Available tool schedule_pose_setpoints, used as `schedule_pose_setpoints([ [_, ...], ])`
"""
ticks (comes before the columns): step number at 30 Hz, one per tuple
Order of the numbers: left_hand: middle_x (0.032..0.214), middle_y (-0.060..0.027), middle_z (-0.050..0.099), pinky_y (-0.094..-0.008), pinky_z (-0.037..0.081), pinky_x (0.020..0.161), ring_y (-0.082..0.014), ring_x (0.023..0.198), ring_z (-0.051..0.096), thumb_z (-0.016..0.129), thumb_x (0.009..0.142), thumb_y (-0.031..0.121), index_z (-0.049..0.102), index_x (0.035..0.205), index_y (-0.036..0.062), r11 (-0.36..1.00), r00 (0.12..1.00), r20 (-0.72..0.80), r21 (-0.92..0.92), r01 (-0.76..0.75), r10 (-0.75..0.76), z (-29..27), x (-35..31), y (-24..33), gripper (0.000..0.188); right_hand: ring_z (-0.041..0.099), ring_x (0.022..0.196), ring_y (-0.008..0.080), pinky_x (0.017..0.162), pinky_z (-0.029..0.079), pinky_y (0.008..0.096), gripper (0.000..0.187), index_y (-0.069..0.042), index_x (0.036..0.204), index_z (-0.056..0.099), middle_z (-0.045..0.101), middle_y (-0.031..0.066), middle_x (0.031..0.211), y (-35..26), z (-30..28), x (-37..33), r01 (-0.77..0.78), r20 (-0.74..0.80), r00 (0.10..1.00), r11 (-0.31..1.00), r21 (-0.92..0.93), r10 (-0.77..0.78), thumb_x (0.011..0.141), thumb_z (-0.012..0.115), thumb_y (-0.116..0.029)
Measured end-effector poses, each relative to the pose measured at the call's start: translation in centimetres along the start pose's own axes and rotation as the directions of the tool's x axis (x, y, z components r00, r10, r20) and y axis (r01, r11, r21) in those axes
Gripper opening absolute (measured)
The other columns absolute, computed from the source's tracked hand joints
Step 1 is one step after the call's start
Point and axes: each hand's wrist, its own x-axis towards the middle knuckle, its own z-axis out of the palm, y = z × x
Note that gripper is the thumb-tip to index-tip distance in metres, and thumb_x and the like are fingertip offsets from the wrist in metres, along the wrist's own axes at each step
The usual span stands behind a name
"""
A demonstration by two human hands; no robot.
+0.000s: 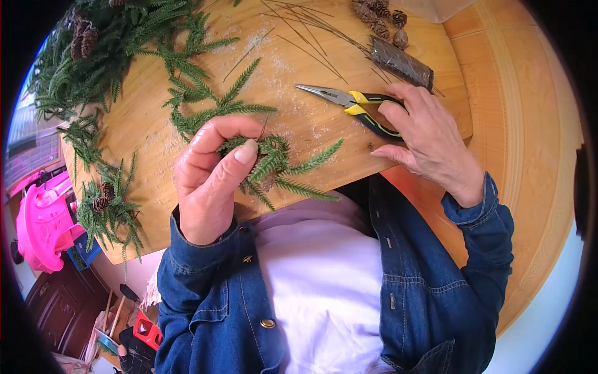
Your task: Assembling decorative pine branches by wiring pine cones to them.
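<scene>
Left grip: our left hand (208,181) clenches a small green sprig bundle (274,163) at the worktop's (299,124) near edge.
Right grip: our right hand (427,140) rests loosely on the yellow-handled pliers (352,103), not yet lifted.
Progress: we judge one bundle gathered, unfastened.
Left over: loose sprigs (205,100), wire strands (311,31), pine cones (380,15) far.
In the way: nothing between hands.

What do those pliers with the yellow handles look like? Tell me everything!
The pliers are needle-nose: long, thin, grey metal jaws closed to a point aiming left, and yellow-and-black handles. They lie flat on the wooden board. The right hand rests over the handle ends, its fingers touching them. The tip is bare and touches nothing else.
</scene>
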Motion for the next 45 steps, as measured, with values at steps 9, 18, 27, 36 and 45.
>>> schedule_pose_setpoints([
  [9, 0.096, -0.0027, 0.060, -0.0201, 0.039, 0.081, -0.0082, 0.089, 0.052, 0.061, 0.088, 0.004, 0.062, 0.098, -0.0031, 0.997, 0.997, -0.067, 0.060, 0.049, -0.045, 0.6, -0.5, 0.3, 0.012, 0.053, 0.099, 0.0335, 0.081, 0.047, 0.0400, 0.030, -0.002, 0.095, 0.052, 0.051, 0.0169, 0.110, 0.4, 0.6, -0.2, 0.007, 0.050, 0.999, 1.000, 0.007, -0.007, 0.073, 0.069, -0.009],
  [18, 0.090, 0.0001, 0.059, -0.0186, 0.040, 0.074, -0.0058, 0.082, 0.051, 0.062, 0.088, 0.003, 0.062, 0.096, -0.0029, 0.998, 0.992, -0.118, 0.058, 0.040, -0.033, 0.9, -0.5, 0.0, 0.010, 0.054, 0.097, 0.0317, 0.082, 0.045, 0.0373, 0.020, 0.001, 0.090, 0.053, 0.051, 0.0189, 0.105, -1.5, 0.1, 1.0, -0.067, 0.031, 0.997, 0.994, -0.086, 0.070, 0.071, 0.059, 0.005],
  [27, 0.091, -0.0004, 0.060, -0.0187, 0.041, 0.075, -0.0058, 0.082, 0.052, 0.061, 0.089, 0.004, 0.062, 0.098, -0.0026, 0.998, 0.983, -0.171, -0.043, 0.054, -0.061, 0.9, -0.6, -0.4, 0.011, 0.049, 0.095, 0.0237, 0.083, 0.039, 0.0309, 0.030, 0.003, 0.094, 0.058, 0.047, 0.0147, 0.109, -3.5, -1.0, -0.8, -0.279, 0.282, 0.957, 0.460, 0.843, 0.065, 0.071, 0.065, -0.015],
  [36, 0.090, -0.0018, 0.063, -0.0198, 0.043, 0.078, -0.0070, 0.084, 0.055, 0.061, 0.089, 0.005, 0.063, 0.098, -0.0025, 0.993, 0.991, -0.130, -0.118, 0.016, -0.032, 1.0, -0.5, -0.7, 0.012, 0.048, 0.095, 0.0229, 0.081, 0.040, 0.0306, 0.034, 0.002, 0.093, 0.059, 0.047, 0.0138, 0.107, -3.5, 0.1, -0.5, -0.224, 0.248, 0.969, 0.377, 0.899, -0.014, 0.070, 0.067, -0.022],
  [45, 0.089, -0.0017, 0.064, -0.0196, 0.044, 0.076, -0.0065, 0.082, 0.056, 0.062, 0.088, 0.006, 0.063, 0.097, -0.0018, 0.986, 0.985, -0.152, -0.156, 0.057, -0.081, 1.1, -0.5, -0.7, 0.012, 0.050, 0.092, 0.0233, 0.080, 0.040, 0.0308, 0.025, 0.001, 0.091, 0.059, 0.048, 0.0140, 0.105, -3.9, 0.2, -0.3, -0.149, 0.181, 0.984, 0.553, 0.820, -0.003, 0.068, 0.065, -0.008],
])
